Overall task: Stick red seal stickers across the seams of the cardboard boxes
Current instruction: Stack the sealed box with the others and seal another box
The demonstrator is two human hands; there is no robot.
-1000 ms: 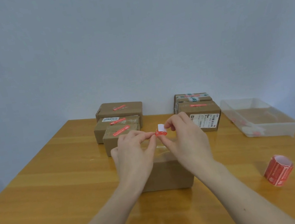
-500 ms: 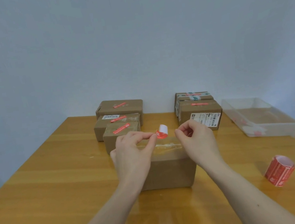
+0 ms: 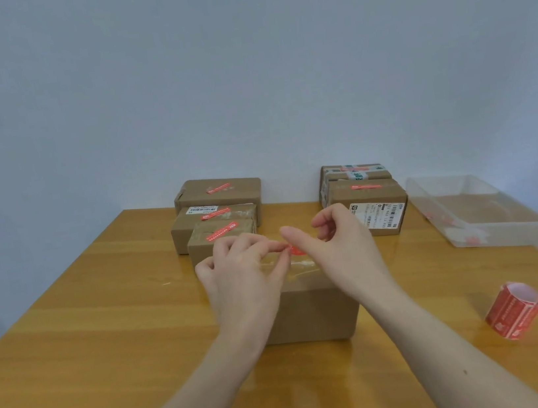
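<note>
A plain cardboard box (image 3: 311,315) with clear tape along its top seam stands in front of me on the wooden table (image 3: 105,330). My left hand (image 3: 240,277) pinches one end of a red seal sticker (image 3: 296,251) just above the box top. My right hand (image 3: 343,248) is beside it. Its straight thumb lies over the sticker, and its other fingers are curled with nothing visible in them. Most of the sticker is hidden under the thumb.
A roll of red stickers (image 3: 514,312) lies at the right front. A clear plastic tray (image 3: 492,227) sits at the right. Three stickered boxes (image 3: 217,193) are stacked behind on the left, and two more (image 3: 367,197) on the right.
My right hand moved back in from the right and laid its thumb over the sticker. The white backing that curled up from the sticker is no longer visible.
</note>
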